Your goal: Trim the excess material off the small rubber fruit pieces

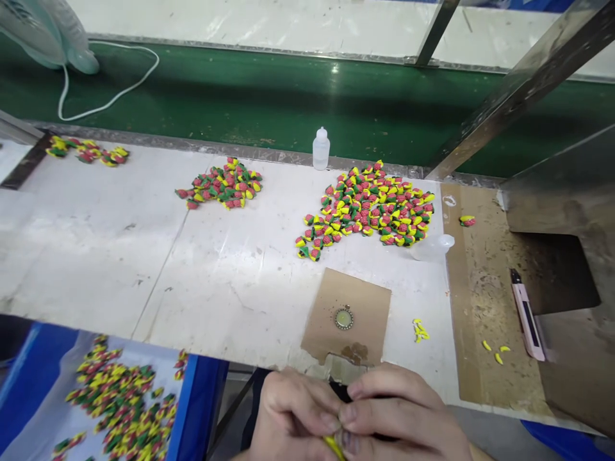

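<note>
My left hand (293, 416) and my right hand (403, 416) meet at the bottom edge of the view, below the table's front edge. Both are closed in a pinch on a small yellow piece (334, 446) held between the fingertips. Just beyond them on the white table (96, 243) lies a brown cardboard square (355, 301) with a small round metal cap (344, 318) on it. Farther back sits a large pile of small red, yellow and green toy pieces (369, 208).
A smaller pile (223, 184) lies mid-table, another (89, 151) at far left. A small plastic bottle (321, 148) stands at the back edge. A pink utility knife (527, 317) lies right, with loose yellow bits (420, 330) nearby. A blue bin (202, 397) with several pieces sits lower left. A fan (48, 32) stands top left.
</note>
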`<state>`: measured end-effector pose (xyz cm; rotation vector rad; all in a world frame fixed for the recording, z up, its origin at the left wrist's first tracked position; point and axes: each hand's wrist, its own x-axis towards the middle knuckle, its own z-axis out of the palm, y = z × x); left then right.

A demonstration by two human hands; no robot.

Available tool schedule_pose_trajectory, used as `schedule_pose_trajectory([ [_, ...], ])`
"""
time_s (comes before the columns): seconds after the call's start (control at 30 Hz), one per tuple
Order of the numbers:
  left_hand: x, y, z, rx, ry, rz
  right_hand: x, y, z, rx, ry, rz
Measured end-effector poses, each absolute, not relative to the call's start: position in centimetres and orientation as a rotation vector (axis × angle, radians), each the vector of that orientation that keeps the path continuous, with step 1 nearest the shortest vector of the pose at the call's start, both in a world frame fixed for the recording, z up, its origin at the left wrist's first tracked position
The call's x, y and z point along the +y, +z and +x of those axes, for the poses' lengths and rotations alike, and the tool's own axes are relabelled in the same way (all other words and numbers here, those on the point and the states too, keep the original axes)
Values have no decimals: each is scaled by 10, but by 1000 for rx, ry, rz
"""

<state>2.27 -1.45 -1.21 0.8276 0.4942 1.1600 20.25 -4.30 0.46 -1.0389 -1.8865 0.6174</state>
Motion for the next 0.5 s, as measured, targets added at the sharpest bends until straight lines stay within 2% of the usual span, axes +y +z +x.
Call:
schedule_pose_trajectory([
  [0.13, -6, -8, 17, 543, 1255, 974, -30, 10, 195, -1676, 623, -970],
  [0.27, 2, 0, 9, 594, 1225, 1274, -30, 9, 188, -1520, 1159, -987],
  [0.33, 5, 3, 6, 570, 1126, 1375, -35, -2, 181, -1656, 1279, -949],
  [0.5, 8, 7, 3, 531, 1032, 1548, -56, -38, 166, -1952, 1002, -1156],
])
